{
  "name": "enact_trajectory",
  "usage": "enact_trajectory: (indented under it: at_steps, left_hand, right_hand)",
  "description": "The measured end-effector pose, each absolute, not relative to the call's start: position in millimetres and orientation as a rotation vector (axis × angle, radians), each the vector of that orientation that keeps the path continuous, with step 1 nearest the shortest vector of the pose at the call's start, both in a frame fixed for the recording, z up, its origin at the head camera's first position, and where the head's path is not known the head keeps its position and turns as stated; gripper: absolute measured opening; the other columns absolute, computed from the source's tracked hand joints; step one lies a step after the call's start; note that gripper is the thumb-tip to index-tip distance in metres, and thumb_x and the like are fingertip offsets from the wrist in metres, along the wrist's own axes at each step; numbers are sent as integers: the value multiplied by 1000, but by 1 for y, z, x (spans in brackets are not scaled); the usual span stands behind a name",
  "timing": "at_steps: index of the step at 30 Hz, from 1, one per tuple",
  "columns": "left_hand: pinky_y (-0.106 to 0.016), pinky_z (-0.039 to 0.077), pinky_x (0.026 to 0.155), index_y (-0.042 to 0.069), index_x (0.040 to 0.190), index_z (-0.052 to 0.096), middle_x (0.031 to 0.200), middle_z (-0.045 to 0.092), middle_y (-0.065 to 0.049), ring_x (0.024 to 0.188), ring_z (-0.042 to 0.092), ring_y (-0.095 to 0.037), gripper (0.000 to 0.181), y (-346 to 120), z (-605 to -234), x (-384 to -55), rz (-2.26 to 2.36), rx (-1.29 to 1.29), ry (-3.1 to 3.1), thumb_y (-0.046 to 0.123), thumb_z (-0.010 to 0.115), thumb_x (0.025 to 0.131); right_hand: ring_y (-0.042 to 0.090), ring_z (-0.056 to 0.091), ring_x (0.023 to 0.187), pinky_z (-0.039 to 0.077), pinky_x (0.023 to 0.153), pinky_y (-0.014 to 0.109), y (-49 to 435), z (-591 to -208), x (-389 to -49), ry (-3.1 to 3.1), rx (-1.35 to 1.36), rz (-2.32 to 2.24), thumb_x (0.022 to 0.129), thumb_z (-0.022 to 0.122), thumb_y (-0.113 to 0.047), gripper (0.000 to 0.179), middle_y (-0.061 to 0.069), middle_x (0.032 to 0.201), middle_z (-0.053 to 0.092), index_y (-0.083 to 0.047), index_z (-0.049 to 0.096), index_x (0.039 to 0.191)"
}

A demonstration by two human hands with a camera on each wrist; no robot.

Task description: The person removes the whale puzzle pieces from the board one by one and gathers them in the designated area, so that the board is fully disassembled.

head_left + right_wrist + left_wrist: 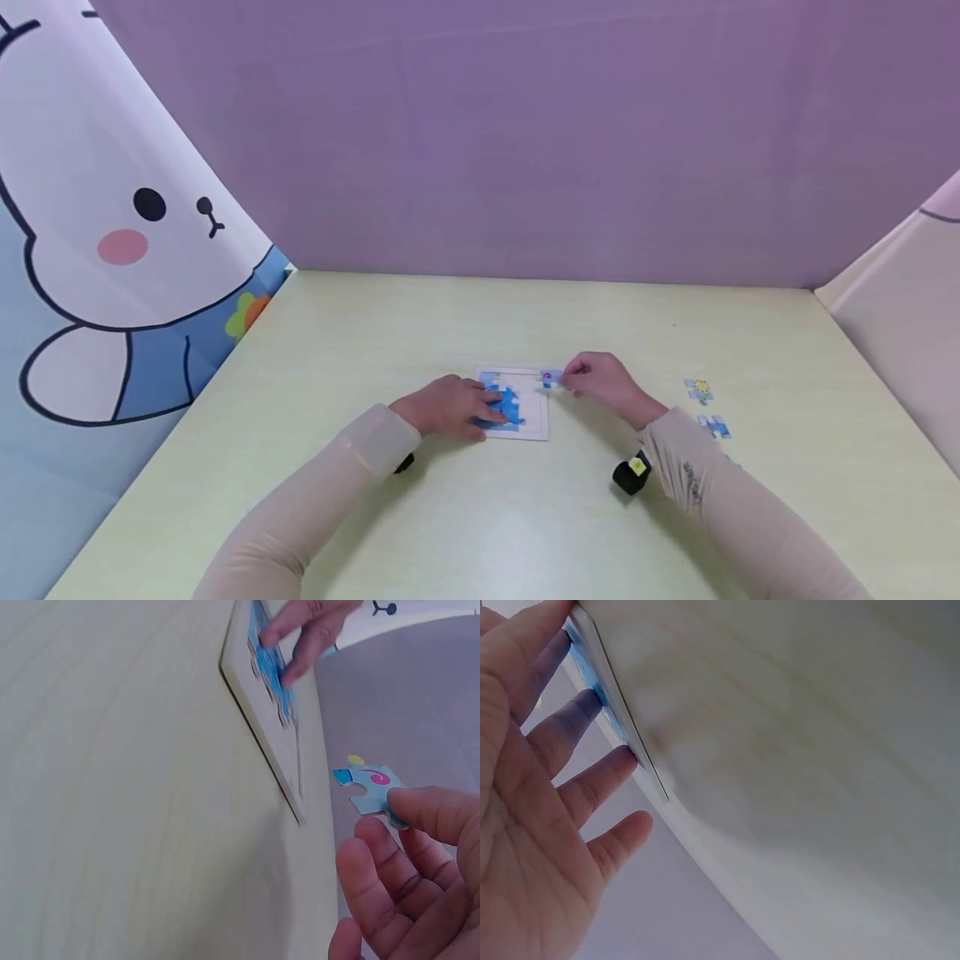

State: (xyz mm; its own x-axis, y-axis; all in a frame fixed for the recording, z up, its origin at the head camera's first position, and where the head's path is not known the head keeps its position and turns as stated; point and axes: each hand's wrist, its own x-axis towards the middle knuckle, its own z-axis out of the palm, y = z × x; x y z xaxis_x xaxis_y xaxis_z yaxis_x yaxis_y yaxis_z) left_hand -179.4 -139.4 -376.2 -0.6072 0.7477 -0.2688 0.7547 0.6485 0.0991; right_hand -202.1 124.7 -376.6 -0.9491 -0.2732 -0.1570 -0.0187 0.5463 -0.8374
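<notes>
A white-framed jigsaw tray (pixel 536 427) lies on the table, its left part filled with blue puzzle pieces (pixel 510 407) and its right part bare. My left hand (pixel 450 406) rests over the tray's left side, fingers spread and fingertips on the blue pieces; the left wrist view shows those straight fingers (pixel 577 799) along the tray's edge. Between thumb and fingers my right hand (pixel 603 383) pinches a light blue puzzle piece (pixel 373 786) with a pink swirl and a bit of yellow. In the head view this piece overlaps the tray's upper right corner.
To the right on the table lie loose puzzle pieces: one with a yellow sun (pixel 701 388), a blue group (pixel 716 427) nearer me, and another partly hidden by my right sleeve (pixel 697 475). A purple backdrop (pixel 555 150) rises behind the table's far edge.
</notes>
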Motion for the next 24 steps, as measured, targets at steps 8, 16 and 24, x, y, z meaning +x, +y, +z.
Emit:
enact_trajectory:
  at_steps: [8, 16, 24]
  left_hand:
    - [-43, 37, 103, 26, 131, 62, 143, 49, -3, 129, 46, -29, 40, -139, -375, -180, -4, 1196, 2584, 30, 66, 91]
    - [-43, 36, 104, 27, 131, 61, 144, 47, -2, 131, 44, -27, 40, -138, -377, -180, -27, 1158, 2590, 30, 65, 91]
    - [-42, 37, 104, 27, 130, 62, 145, 46, 0, 133, 42, -26, 39, -136, -375, -180, -3, 1093, 2587, 28, 65, 91]
  right_hand:
    - [21, 63, 80, 50, 76, 34, 169, -374, -200, 2526, -205, -1372, 90, 63, -12, 19, 8, 89, 67, 4, 63, 101]
    - [19, 63, 81, 46, 83, 38, 207, -367, -200, 2567, -133, -1333, 91, 62, -15, 23, 9, 92, 67, 5, 63, 102]
    - [20, 65, 85, 45, 84, 44, 236, -358, -205, 2566, -72, -1232, 94, 60, -20, 27, 8, 96, 68, 3, 61, 107]
